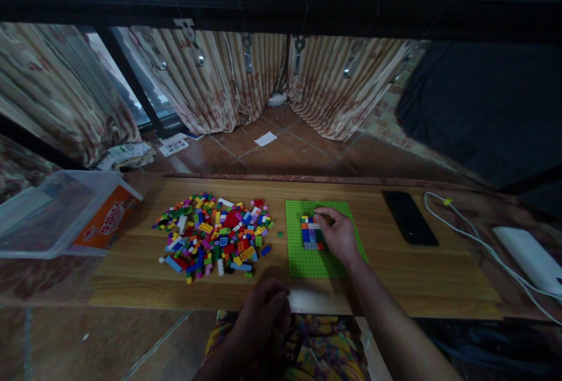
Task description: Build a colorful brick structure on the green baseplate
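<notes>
A green baseplate (298, 267) lies on the wooden board, with a block of multicoloured toy bricks (309, 234) built up near its middle. Over the upper right corner of that block is my right hand (338, 233), its thumb and forefinger pinched together. Whatever sits between those fingertips is hidden or too small to name. My left hand (267, 308) rests at the board's front edge, fingers curled in, and I cannot make out anything inside it. A large pile of loose bricks (219, 237) spreads to the left of the baseplate. One small green brick (280, 233) lies between pile and plate.
Right of the baseplate lies a black phone (410, 217). Beyond it are a white cable (478, 237) and a white power bank-like box (529, 258). A clear plastic bin (65, 211) with an orange label stands at left. A dark rail (281, 12) crosses behind.
</notes>
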Available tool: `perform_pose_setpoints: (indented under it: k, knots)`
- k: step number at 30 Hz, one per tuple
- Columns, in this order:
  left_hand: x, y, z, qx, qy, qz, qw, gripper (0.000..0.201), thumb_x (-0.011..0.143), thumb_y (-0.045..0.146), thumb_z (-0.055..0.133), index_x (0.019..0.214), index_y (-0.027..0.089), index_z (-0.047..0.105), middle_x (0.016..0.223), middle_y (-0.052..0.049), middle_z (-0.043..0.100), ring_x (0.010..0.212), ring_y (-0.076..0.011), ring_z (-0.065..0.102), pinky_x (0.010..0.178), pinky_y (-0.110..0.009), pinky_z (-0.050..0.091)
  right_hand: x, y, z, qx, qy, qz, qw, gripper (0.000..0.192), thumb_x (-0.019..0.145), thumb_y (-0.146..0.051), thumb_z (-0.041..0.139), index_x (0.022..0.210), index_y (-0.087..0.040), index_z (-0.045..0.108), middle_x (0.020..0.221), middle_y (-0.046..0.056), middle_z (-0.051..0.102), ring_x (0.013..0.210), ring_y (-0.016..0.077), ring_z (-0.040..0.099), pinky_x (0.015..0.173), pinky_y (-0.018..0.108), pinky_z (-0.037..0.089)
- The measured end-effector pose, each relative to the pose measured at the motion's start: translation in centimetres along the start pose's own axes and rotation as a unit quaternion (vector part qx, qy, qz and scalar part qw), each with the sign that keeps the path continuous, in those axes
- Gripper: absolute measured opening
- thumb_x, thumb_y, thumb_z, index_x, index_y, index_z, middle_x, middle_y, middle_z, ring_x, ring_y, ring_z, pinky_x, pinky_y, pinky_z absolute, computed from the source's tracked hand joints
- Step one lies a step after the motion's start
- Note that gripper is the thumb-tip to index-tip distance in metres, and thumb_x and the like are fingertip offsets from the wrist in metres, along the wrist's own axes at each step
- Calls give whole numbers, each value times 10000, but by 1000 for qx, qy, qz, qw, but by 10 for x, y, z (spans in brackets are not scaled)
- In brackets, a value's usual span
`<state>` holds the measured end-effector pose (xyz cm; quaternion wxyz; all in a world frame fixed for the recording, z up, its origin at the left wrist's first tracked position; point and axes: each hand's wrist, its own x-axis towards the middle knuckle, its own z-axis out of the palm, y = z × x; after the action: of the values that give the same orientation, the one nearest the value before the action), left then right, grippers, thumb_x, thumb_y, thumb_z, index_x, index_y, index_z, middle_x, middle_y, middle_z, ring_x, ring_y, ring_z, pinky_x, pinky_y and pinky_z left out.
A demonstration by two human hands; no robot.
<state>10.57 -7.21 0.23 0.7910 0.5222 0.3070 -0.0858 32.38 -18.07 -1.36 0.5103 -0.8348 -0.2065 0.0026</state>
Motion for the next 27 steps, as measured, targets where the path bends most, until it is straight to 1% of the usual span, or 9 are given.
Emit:
perform_pose_setpoints:
  k: [2,6,11,16,18,21,24,27]
  knots:
    - [-1,0,0,-3,0,-9,1000,202,756,365,597,794,180,525,532,64,498,413,-57,421,398,-157,265,0,-2,-3,9,3,6,1000,269,819,-397,553,913,-192,699,903,69,729,836,222,658,794,377,499]
    - [-1,0,1,-13,6,-13,1000,230,734,382,618,773,181,513,523,72,479,399,-54,402,387,-158,262,3,-4,-11,-25,6,-26,999,274,832,-406,531,902,-198,696,915,71,719,868,224,653,822,379,490]
    - [0,-2,-1,-10,-2,-5,1000,219,748,378,608,789,179,525,517,69,492,391,-54,410,390,-158,261,6,-2,-20,-65,1,-50,997,262,860,-360,492,921,-200,691,918,70,680,856,211,635,797,363,488]
    - [0,-2,-1,-9,-1,-7,1000,220,752,383,602,790,180,526,511,70,491,388,-54,411,394,-159,259,6,-4,-23,-71,2,-72,995,245,869,-314,482,918,-198,691,923,71,670,880,210,628,817,361,486]
    - [-1,0,0,-11,2,-7,1000,224,743,383,606,784,178,525,516,68,495,395,-55,414,396,-162,262,7,-7,-23,-81,-14,-90,993,234,872,-291,480,901,-202,694,914,63,670,882,204,629,819,354,486]
    - [-2,3,1,-11,3,-1,1000,229,720,377,618,757,172,522,514,61,498,414,-61,425,401,-166,269,10,-11,-20,-104,-58,-120,986,218,876,-250,483,882,-209,697,915,52,674,871,192,634,807,335,491]
    - [-1,4,2,-14,5,-1,1000,232,711,377,617,755,172,520,515,58,506,409,-62,416,401,-169,271,13,-14,-16,-123,-107,-146,976,216,878,-198,484,921,-207,695,946,50,683,891,184,639,824,322,492]
    - [0,2,1,-15,3,2,1000,230,718,378,612,772,173,522,512,60,502,410,-63,413,406,-172,269,16,-15,-15,-143,-133,-165,967,241,876,-151,472,969,-204,688,973,52,690,912,181,642,852,319,488]
